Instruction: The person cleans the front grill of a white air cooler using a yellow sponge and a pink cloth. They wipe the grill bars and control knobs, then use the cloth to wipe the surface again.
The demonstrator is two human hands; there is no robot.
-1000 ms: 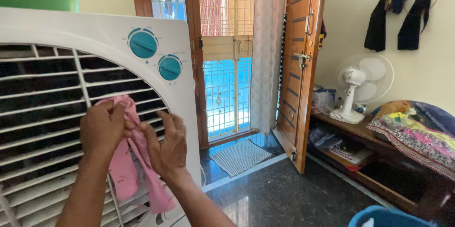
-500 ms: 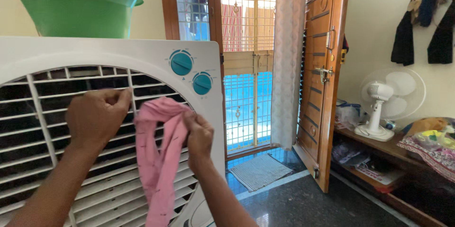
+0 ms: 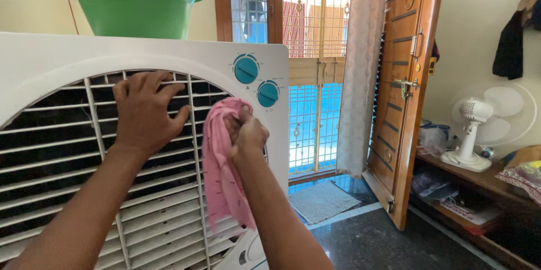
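A big white air cooler (image 3: 141, 50) with a slatted round grille and two teal knobs (image 3: 246, 69) fills the left half of the head view. My left hand (image 3: 145, 111) lies flat on the upper grille, fingers spread over the slats. My right hand (image 3: 246, 133) is closed around a pink cloth (image 3: 221, 163) and presses it against the grille's right edge, below the knobs. The cloth hangs down over the lower slats.
A green plastic tub (image 3: 127, 2) sits on top of the cooler. A barred window (image 3: 304, 50), a curtain (image 3: 360, 67) and an open wooden door (image 3: 403, 89) stand to the right. A doormat (image 3: 322, 201) lies on the dark floor. A white table fan (image 3: 476, 129) stands on a low shelf.
My right hand has carried the pink cloth up and right along the grille toward the knobs. My left hand has slid higher on the grille. The view has tilted upward.
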